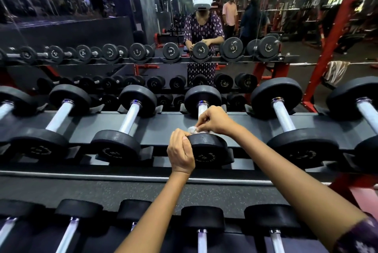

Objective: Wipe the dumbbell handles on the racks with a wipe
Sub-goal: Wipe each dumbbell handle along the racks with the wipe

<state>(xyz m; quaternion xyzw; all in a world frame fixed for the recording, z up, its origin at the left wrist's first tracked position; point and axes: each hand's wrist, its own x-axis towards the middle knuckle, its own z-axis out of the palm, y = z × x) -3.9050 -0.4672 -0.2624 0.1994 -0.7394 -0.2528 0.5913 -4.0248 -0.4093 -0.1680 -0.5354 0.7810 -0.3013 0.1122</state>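
The rack (163,122) held its row of dumbbells across a dark tray, each resting in cradles so the bare handles lay open from above. The dumbbell (206,146) being worked sat in the middle of that row, its near head directly under the two hands. The left hand (181,151) curled over the near head's left edge, thumb on top, probably to keep the weight from rolling while the handle was rubbed. The right hand (212,120) reached just beyond it, fingers bent down and pinching the wipe (193,129) against the near end of the handle (202,108). Only a small white crumple of the wipe showed beneath those fingers; beyond the grip, the knurled far stretch of handle stood uncovered.
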